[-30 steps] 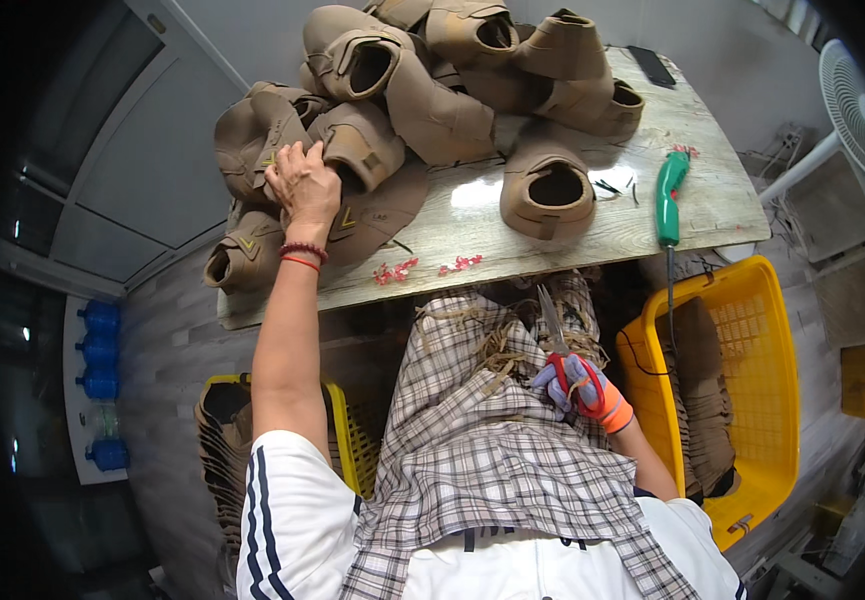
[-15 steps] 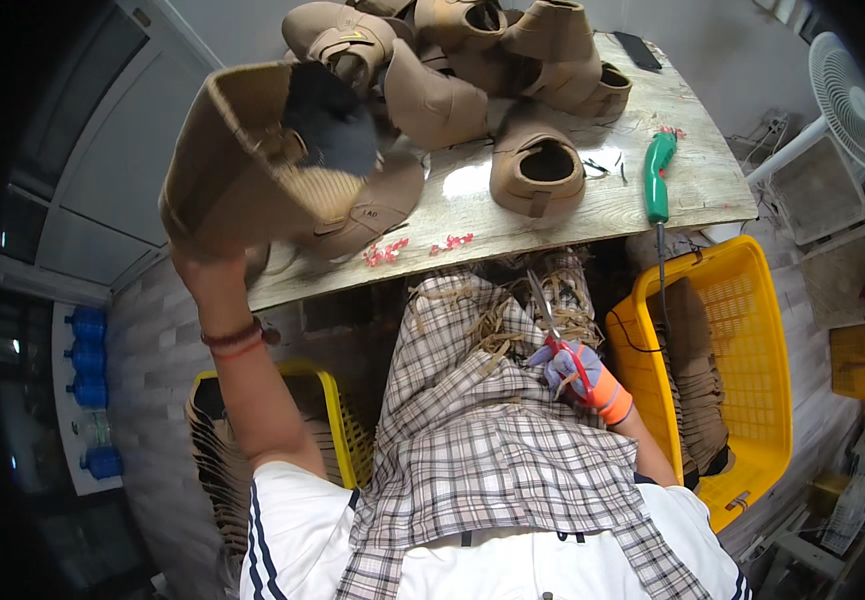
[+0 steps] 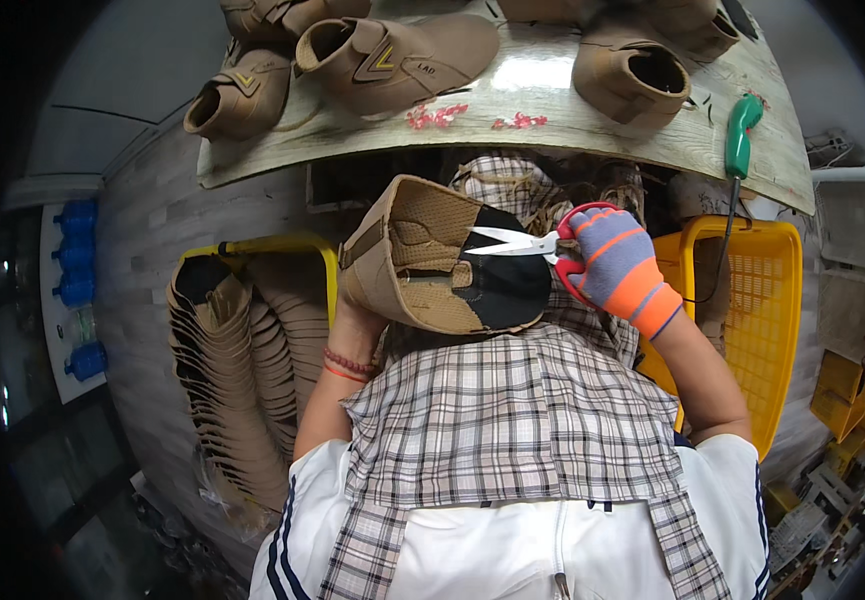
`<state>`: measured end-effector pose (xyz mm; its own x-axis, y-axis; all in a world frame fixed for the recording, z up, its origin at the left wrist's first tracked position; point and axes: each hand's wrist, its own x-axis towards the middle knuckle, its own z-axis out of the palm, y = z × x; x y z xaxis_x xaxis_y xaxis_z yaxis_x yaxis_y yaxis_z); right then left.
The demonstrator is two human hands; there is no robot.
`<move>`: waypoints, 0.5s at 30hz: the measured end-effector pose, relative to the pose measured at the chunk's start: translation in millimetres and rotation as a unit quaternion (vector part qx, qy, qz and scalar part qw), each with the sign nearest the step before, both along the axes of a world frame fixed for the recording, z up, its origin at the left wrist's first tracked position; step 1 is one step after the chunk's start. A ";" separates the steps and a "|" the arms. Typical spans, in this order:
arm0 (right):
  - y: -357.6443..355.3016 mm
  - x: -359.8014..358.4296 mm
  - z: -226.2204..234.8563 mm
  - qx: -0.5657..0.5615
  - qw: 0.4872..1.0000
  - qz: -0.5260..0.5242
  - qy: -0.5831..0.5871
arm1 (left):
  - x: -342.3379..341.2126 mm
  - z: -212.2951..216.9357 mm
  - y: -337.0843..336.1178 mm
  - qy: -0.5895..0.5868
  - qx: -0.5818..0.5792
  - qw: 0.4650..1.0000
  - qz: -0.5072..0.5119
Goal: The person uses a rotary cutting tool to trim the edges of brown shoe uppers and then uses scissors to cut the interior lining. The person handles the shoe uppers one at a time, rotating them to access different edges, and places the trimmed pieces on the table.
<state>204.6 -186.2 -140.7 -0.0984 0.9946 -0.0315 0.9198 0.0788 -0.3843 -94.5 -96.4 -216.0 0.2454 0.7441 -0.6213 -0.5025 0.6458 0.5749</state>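
Note:
A tan shoe upper (image 3: 422, 230) with a black inner lining is held over my lap, its open underside facing up. My left hand (image 3: 354, 305) grips it from the left, the fingers mostly hidden behind it. In a grey and orange glove, my right hand (image 3: 617, 262) is closed round the red handles of a pair of scissors (image 3: 517, 243). The blades are slightly parted and lie over the black lining, pointing left; whether they touch it I cannot tell. A plaid apron (image 3: 472, 410) with loose brown scraps on it covers my lap.
More tan shoe uppers (image 3: 432, 65) stand on the worktable (image 3: 522, 120), with red bits near its front edge. A green corded hand tool (image 3: 742, 135) lies at the right. Stacked tan pieces (image 3: 242, 370) fill the left basket; a yellow basket (image 3: 767, 330) stands right.
My left hand has brought the shoe upper from above the table down to my lap. My right hand has raised the scissors to it, turning the blades left. The view has shifted too.

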 end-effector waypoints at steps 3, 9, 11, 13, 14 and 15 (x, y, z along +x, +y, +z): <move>6.4 -9.3 -19.3 -0.004 0.999 0.034 -0.038 | 2.3 8.2 -0.8 0.023 0.003 1.000 -0.009; 18.1 -21.7 -28.4 -0.004 0.998 0.036 -0.060 | 3.2 3.2 1.8 0.019 -0.007 1.000 -0.004; 20.1 -20.9 -38.7 0.021 0.998 0.045 -0.033 | 15.3 17.4 5.5 0.027 -0.042 0.998 0.028; 15.8 -17.8 -47.4 0.032 0.996 0.040 -0.067 | 19.2 21.1 6.2 0.032 -0.066 0.996 0.048; 14.0 -15.5 -49.2 0.038 0.995 0.038 -0.083 | 16.8 18.3 5.9 0.029 -0.065 0.996 0.047; 11.2 -13.1 -48.0 0.006 0.996 0.023 -0.086 | 12.7 13.6 5.1 0.020 -0.058 0.997 0.040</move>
